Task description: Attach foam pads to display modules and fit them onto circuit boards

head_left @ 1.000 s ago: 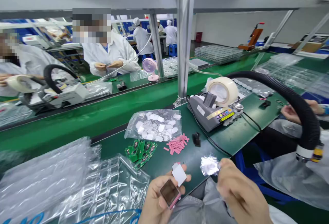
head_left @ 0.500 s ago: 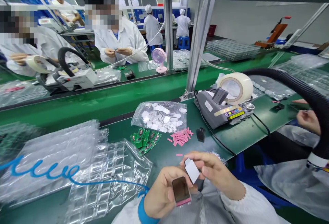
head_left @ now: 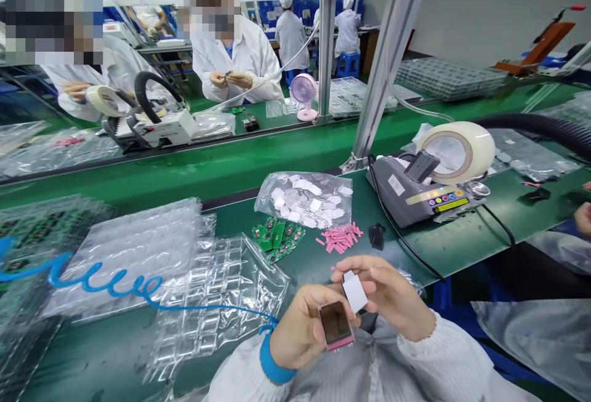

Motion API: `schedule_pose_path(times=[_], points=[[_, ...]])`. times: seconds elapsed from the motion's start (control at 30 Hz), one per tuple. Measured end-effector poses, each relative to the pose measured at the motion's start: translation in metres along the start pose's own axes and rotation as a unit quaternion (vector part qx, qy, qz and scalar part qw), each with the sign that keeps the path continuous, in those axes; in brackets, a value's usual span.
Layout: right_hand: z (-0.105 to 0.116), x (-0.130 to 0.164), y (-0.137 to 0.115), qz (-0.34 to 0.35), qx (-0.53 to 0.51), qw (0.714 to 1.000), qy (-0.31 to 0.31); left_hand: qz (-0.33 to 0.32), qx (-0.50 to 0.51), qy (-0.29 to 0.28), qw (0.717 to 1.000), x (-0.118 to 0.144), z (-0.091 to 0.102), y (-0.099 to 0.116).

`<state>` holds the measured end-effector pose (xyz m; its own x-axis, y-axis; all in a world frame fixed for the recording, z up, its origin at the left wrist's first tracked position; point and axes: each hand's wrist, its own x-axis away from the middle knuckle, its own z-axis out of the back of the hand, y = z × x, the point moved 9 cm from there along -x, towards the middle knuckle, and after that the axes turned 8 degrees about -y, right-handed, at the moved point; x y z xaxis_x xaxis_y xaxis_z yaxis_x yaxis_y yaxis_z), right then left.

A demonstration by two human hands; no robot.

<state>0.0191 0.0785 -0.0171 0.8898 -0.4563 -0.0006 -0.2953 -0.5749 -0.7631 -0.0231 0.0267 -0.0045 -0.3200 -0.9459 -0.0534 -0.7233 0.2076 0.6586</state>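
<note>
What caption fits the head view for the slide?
Left hand holds a small screen; right hand pinches a white sticker over it, above the green bench.

The small display module (head_left: 335, 324) is a dark, glossy rectangle with a pink strip along its lower edge; it is held upright, tilted slightly, screen toward the camera; the white rectangular pad (head_left: 354, 292) sits just above its upper right corner, angled, touching or nearly touching it.

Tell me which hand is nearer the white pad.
Right. The right hand pinches the white pad between its fingers. The left hand sits just below and left of it, holding the small pink-edged screen.
</note>
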Motion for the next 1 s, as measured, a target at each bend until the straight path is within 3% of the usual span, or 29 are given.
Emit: schedule_pose_path(times=[0.2, 0.43, 0.53, 0.6, 0.67, 0.73, 0.8, 0.87, 1.0], points=[[-0.019, -0.01, 0.001, 0.006, 0.032, 0.992, -0.122, 0.032, -0.013, -0.021, 0.999, 0.003, -0.003, 0.0], [-0.028, -0.009, 0.003, -0.03, 0.077, 0.987, -0.136, 0.039, 0.065, -0.045, 0.996, 0.001, -0.014, -0.008], [-0.022, -0.009, 0.004, -0.024, 0.055, 0.993, -0.103, 0.033, 0.082, -0.038, 0.995, 0.0, -0.013, -0.009], [-0.01, -0.008, -0.004, 0.015, 0.027, 0.999, -0.041, 0.022, 0.078, -0.024, 0.996, 0.0, -0.009, -0.008], [0.005, -0.001, -0.016, 0.058, 0.022, 0.997, 0.042, -0.001, 0.05, 0.014, 0.999, 0.0, 0.0, -0.004], [0.013, 0.011, -0.032, 0.089, 0.084, 0.986, 0.117, -0.035, -0.008, 0.079, 0.996, 0.004, 0.012, 0.003], [0.008, 0.026, -0.053, 0.127, 0.212, 0.956, 0.16, -0.073, -0.077, 0.142, 0.984, 0.009, 0.023, 0.011], [-0.011, 0.038, -0.072, 0.179, 0.348, 0.905, 0.164, -0.11, -0.129, 0.186, 0.968, 0.014, 0.029, 0.018], [-0.06, 0.04, -0.07, 0.181, 0.599, 0.777, 0.065, -0.151, -0.177, 0.214, 0.949, 0.021, 0.033, 0.022]])
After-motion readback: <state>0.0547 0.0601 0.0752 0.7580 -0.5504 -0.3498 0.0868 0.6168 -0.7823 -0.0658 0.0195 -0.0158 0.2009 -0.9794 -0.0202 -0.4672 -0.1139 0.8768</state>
